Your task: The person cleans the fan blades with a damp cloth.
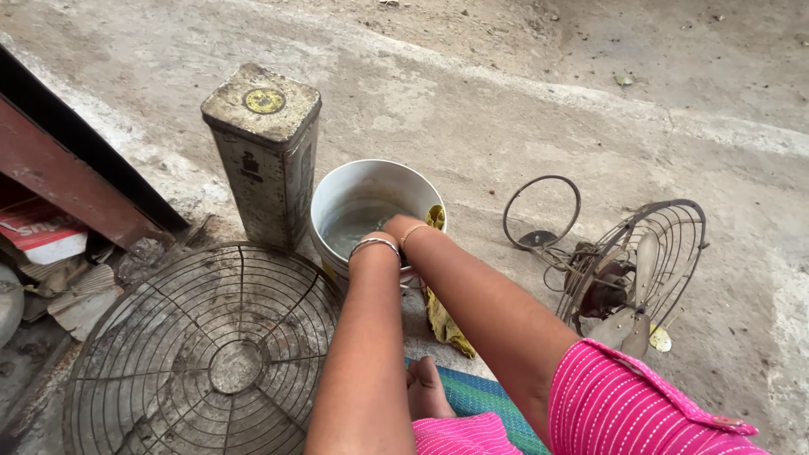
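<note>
Hands meet inside the white bucket (337,195) of water; right hand (403,227) seems to clutch the yellow cloth (436,217) draped over the near rim; left hand (371,240) just beside, grip hidden.

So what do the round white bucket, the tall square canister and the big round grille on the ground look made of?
The round white bucket looks like smooth plastic, judging by its even glossy wall. The tall square canister appears to be sheet metal, dull and stained. The big round grille is thin metal wire, grimy and possibly rusted.
</note>
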